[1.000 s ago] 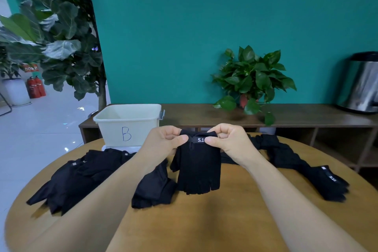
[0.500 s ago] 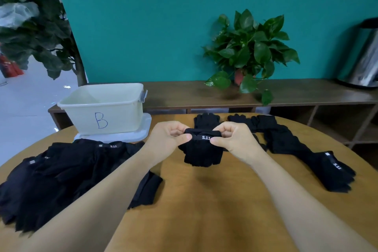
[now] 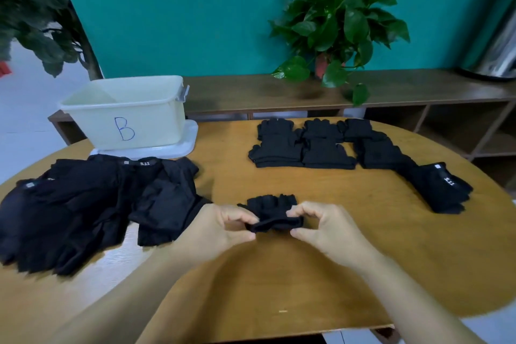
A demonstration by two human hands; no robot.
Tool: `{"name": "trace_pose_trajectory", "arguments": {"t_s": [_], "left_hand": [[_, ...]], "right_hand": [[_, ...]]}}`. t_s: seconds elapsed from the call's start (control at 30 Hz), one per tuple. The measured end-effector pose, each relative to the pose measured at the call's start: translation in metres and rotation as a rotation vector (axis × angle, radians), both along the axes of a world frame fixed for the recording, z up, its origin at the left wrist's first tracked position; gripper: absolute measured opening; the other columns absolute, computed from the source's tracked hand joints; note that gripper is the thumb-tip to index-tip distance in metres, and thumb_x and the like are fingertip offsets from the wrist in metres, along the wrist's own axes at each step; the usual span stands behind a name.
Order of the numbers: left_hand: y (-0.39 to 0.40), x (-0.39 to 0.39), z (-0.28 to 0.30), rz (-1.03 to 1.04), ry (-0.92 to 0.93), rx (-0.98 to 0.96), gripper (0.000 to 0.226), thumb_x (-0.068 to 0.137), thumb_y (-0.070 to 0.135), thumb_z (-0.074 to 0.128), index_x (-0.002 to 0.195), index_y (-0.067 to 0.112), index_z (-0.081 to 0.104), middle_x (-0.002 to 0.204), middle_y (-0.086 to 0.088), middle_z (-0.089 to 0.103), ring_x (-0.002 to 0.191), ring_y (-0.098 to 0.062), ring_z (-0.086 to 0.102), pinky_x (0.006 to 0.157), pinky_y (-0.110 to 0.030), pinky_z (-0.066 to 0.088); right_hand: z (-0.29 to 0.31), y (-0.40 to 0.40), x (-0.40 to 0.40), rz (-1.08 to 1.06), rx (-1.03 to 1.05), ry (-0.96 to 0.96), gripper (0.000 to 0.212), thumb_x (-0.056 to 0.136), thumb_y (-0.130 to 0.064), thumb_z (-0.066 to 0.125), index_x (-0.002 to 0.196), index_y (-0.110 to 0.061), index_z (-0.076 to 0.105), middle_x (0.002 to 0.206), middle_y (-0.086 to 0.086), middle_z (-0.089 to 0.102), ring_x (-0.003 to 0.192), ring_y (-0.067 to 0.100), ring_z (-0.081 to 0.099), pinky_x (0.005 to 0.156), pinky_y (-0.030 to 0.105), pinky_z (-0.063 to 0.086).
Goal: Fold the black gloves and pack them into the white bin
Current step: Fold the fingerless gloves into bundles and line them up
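A person's two bare forearms reach in from the bottom edge over a round wooden table (image 3: 279,282), seen from a head-worn camera looking forward and down; at the centre of the view, both hands work on one black fingerless glove (image 3: 272,211) lying on the tabletop with its finger stubs pointing toward 12 o'clock; the left hand (image 3: 216,227) pinches the glove's cuff edge between thumb and curled fingertips at the 9 o'clock side; the right hand (image 3: 325,227) pinches the same cuff edge the same way at the 3 o'clock side; the cuff looks rolled or doubled over between them.

At about 10 o'clock from the hands stands the white bin (image 3: 125,114), marked with a blue letter B, resting on a white lid (image 3: 184,145) near the table's far edge; what lies inside the bin cannot be seen; just in front of it, at 9 o'clock from the hands, spreads a loose heap of unfolded black gloves (image 3: 83,204), some showing small white labels.

At 1 o'clock, well apart from the hands, folded black gloves (image 3: 321,145) lie in neat touching stacks; one more black glove (image 3: 438,187) with white lettering lies at 2 o'clock.

Behind the table runs a low wooden shelf (image 3: 251,89) against a teal wall (image 3: 181,8), bearing a leafy potted plant (image 3: 337,22) at 12 o'clock and a metal bin (image 3: 499,45) at far right.
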State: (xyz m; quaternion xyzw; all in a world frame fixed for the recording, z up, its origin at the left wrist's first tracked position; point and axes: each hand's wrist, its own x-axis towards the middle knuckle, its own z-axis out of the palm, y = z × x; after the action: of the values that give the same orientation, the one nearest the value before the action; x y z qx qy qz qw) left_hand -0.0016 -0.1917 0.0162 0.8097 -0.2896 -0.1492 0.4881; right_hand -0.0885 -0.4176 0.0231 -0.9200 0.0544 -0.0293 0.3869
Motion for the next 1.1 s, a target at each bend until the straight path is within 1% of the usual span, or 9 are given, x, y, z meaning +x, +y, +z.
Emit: {"name": "trace_pose_trajectory", "arguments": {"t_s": [0.07, 0.13, 0.3, 0.37, 0.43, 0.5, 0.6, 0.9, 1.1], "left_hand": [[0.013, -0.005, -0.008, 0.004, -0.057, 0.054, 0.028, 0.081, 0.011, 0.079, 0.097, 0.034, 0.075, 0.105, 0.023, 0.071, 0.106, 0.003, 0.063, 0.098, -0.017, 0.046], [0.022, -0.006, -0.012, 0.028, -0.082, 0.055, 0.03, 0.083, 0.01, 0.075, 0.098, 0.035, 0.074, 0.105, 0.022, 0.071, 0.107, 0.003, 0.062, 0.1, -0.02, 0.046], [-0.007, -0.013, -0.013, 0.071, -0.353, 0.069, 0.025, 0.095, 0.011, 0.061, 0.116, 0.021, 0.07, 0.122, 0.014, 0.064, 0.119, 0.006, 0.052, 0.108, -0.019, 0.037], [-0.031, -0.015, -0.013, 0.029, -0.46, 0.137, 0.033, 0.1, 0.014, 0.052, 0.132, 0.015, 0.06, 0.139, 0.005, 0.055, 0.135, -0.003, 0.039, 0.114, -0.011, 0.02], [-0.05, -0.013, -0.021, -0.008, -0.507, 0.269, 0.044, 0.104, 0.018, 0.041, 0.148, 0.011, 0.039, 0.155, -0.001, 0.034, 0.147, -0.01, 0.019, 0.115, -0.012, 0.006], [-0.055, -0.01, -0.035, -0.007, -0.507, 0.509, 0.053, 0.107, 0.026, 0.029, 0.155, 0.01, 0.014, 0.164, -0.004, 0.008, 0.15, -0.013, -0.003, 0.119, -0.021, -0.005], [-0.049, -0.009, -0.052, -0.009, -0.487, 0.739, 0.059, 0.107, 0.037, 0.014, 0.155, 0.011, -0.007, 0.163, -0.003, -0.015, 0.148, -0.012, -0.018, 0.12, -0.027, -0.011], [-0.04, 0.003, -0.064, -0.066, -0.632, 0.759, 0.07, 0.097, 0.053, -0.009, 0.155, 0.015, -0.009, 0.162, 0.0, -0.015, 0.145, -0.007, -0.021, 0.118, -0.026, -0.015], [-0.034, -0.001, -0.066, 0.009, -0.619, 0.63, 0.089, 0.08, 0.062, -0.023, 0.154, 0.015, -0.009, 0.162, 0.002, -0.012, 0.145, -0.005, -0.02, 0.118, -0.023, -0.015]], "right_hand": [[-0.005, -0.001, -0.016, 0.014, -0.031, 0.029, 0.028, 0.083, -0.024, 0.075, 0.097, -0.046, 0.065, 0.123, -0.02, 0.064, 0.113, 0.01, 0.063, 0.1, 0.031, 0.047], [-0.007, -0.004, -0.026, -0.005, -0.031, 0.018, 0.029, 0.084, -0.02, 0.07, 0.103, -0.042, 0.067, 0.128, -0.021, 0.06, 0.118, 0.012, 0.061, 0.103, 0.032, 0.046], [-0.002, 0.008, -0.013, -0.092, -0.193, -0.094, 0.025, 0.097, -0.028, 0.056, 0.12, -0.034, 0.064, 0.118, -0.007, 0.069, 0.093, -0.001, 0.066, 0.09, 0.026, 0.05], [-0.006, 0.019, 0.002, -0.033, -0.364, -0.133, 0.036, 0.101, -0.028, 0.048, 0.136, -0.026, 0.055, 0.14, -0.006, 0.055, 0.127, 0.002, 0.049, 0.105, 0.024, 0.037], [-0.015, 0.028, 0.017, 0.037, -0.498, -0.121, 0.045, 0.105, -0.027, 0.038, 0.149, -0.019, 0.037, 0.156, -0.003, 0.034, 0.146, 0.007, 0.022, 0.117, 0.022, 0.015], [-0.028, 0.032, 0.027, 0.097, -0.601, -0.035, 0.051, 0.107, -0.03, 0.027, 0.155, -0.015, 0.017, 0.163, 0.001, 0.011, 0.149, 0.009, 0.003, 0.118, 0.023, -0.003], [-0.047, 0.032, 0.029, 0.139, -0.634, 0.132, 0.056, 0.107, -0.038, 0.012, 0.155, -0.015, -0.005, 0.162, 0.0, -0.014, 0.147, 0.009, -0.016, 0.12, 0.029, -0.011], [-0.058, 0.033, 0.03, 0.081, -0.669, 0.216, 0.058, 0.105, -0.043, 0.006, 0.153, -0.018, -0.015, 0.158, -0.002, -0.026, 0.144, 0.009, -0.025, 0.12, 0.035, -0.012], [-0.056, 0.033, 0.031, 0.079, -0.641, 0.253, 0.058, 0.105, -0.044, 0.007, 0.153, -0.019, -0.014, 0.158, -0.004, -0.026, 0.144, 0.009, -0.026, 0.12, 0.036, -0.013]]}}
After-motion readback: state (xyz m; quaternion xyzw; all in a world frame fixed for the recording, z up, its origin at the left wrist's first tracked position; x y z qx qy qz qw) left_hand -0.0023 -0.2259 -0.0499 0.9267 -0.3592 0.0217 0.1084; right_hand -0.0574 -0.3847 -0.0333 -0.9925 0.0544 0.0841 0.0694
